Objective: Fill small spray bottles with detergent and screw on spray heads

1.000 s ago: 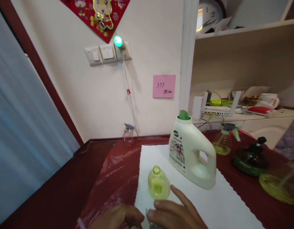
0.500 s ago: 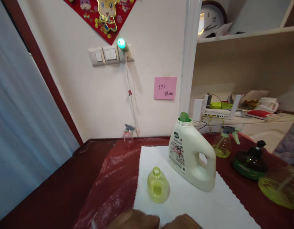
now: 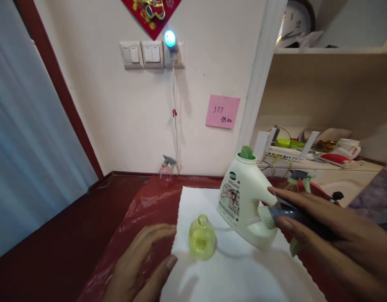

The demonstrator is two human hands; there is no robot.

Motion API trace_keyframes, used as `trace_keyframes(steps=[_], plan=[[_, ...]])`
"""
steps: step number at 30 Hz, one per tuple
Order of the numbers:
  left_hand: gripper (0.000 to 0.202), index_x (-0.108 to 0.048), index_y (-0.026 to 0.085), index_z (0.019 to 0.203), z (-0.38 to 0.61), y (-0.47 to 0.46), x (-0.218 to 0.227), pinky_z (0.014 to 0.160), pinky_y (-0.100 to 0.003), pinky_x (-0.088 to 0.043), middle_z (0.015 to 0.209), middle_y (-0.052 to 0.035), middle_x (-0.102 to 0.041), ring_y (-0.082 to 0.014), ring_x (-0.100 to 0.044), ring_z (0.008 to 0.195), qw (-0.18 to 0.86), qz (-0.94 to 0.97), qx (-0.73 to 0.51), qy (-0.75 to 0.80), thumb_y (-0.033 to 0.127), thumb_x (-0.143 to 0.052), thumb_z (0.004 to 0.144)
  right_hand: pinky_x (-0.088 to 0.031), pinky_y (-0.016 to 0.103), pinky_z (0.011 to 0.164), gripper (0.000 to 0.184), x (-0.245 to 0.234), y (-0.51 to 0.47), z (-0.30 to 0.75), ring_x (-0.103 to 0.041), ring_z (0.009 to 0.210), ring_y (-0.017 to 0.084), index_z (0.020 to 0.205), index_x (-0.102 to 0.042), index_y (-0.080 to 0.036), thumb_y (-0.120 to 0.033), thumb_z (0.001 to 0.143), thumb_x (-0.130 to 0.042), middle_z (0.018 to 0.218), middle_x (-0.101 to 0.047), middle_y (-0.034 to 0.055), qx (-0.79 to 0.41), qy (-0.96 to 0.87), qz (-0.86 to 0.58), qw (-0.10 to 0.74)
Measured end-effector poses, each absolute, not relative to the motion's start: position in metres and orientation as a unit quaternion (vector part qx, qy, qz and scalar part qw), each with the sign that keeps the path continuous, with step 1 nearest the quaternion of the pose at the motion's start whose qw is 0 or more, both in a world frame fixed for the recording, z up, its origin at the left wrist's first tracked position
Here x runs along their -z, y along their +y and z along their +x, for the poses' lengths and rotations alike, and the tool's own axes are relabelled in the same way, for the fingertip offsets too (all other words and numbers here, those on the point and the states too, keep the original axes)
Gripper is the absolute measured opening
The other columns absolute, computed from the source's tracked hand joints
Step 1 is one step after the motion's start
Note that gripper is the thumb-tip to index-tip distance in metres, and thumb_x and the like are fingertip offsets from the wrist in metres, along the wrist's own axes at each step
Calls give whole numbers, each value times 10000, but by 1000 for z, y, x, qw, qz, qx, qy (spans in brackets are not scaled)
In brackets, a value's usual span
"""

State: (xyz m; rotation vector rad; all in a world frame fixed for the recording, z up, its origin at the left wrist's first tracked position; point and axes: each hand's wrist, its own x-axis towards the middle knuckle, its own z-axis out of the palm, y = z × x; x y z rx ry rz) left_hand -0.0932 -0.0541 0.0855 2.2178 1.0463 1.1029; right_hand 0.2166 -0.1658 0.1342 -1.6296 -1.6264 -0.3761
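Note:
My right hand (image 3: pixel 331 239) is closed on a grey spray nozzle head (image 3: pixel 283 214), its thin tube trailing left across the cloth. It hovers in front of a cream detergent jug (image 3: pixel 243 197) with a green spout. My left hand (image 3: pixel 139 264) lies open on the red plastic sheet, just left of a small uncapped yellow-green bottle (image 3: pixel 202 238). The bottle stands upright on a white cloth (image 3: pixel 231 272).
A clear spray bottle (image 3: pixel 165 176) stands by the wall at the back. A dark wooden table edge (image 3: pixel 55 243) runs along the left. A shelf (image 3: pixel 325 155) on the right holds a router, cables, a cup and clutter. A pink note (image 3: pixel 222 111) is on the wall.
Both hands rose from the bottom edge. My right hand now holds the spray nozzle up in front of the jug; my left hand has spread flat beside the small bottle.

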Motion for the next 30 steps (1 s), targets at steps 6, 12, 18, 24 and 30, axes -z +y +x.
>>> trace_keyframes(steps=[6, 12, 18, 24, 30], plan=[[293, -655, 308, 1172, -94, -34, -65, 1019, -322, -512, 1258, -33, -671, -227, -628, 1174, 306, 790, -348, 401, 469, -592, 935, -613, 383, 848, 393, -149, -137, 216, -702, 1099, 270, 1302, -650, -258, -415, 962, -530, 1270, -711, 78, 88, -666, -642, 371], [331, -620, 311, 1200, -85, -20, -53, 1103, -461, -421, 1330, -47, -609, -281, -538, 1270, 373, 773, -299, 417, 497, -558, 934, -545, 455, 903, 412, -151, -107, 213, -686, 1052, 266, 1316, -636, -249, -380, 944, -515, 1192, -730, 84, 47, -671, -666, 323], [597, -515, 257, 1370, -52, -2, -37, 1181, -467, -306, 1476, -88, -496, -292, -422, 1381, 453, 768, -271, 363, 337, -708, 810, -527, 448, 860, 361, -136, -79, 183, -671, 989, 275, 1266, -642, -237, -297, 950, -476, 1111, -711, 87, -5, -705, -666, 244], [748, -466, 190, 1430, -23, -4, -15, 1205, -435, -266, 1506, -117, -476, -286, -402, 1398, 500, 758, -258, 331, 286, -763, 751, -525, 451, 846, 340, -116, -63, 156, -680, 996, 292, 1254, -644, -220, -224, 953, -486, 1119, -703, 103, -25, -722, -669, 173], [694, -471, 241, 1424, -16, -6, 4, 1200, -417, -278, 1497, -67, -492, -260, -410, 1391, 500, 752, -289, 317, 256, -730, 781, -520, 463, 863, 341, -115, -57, 150, -675, 1016, 295, 1258, -642, -234, -221, 951, -493, 1141, -699, 97, -31, -740, -655, 150]])
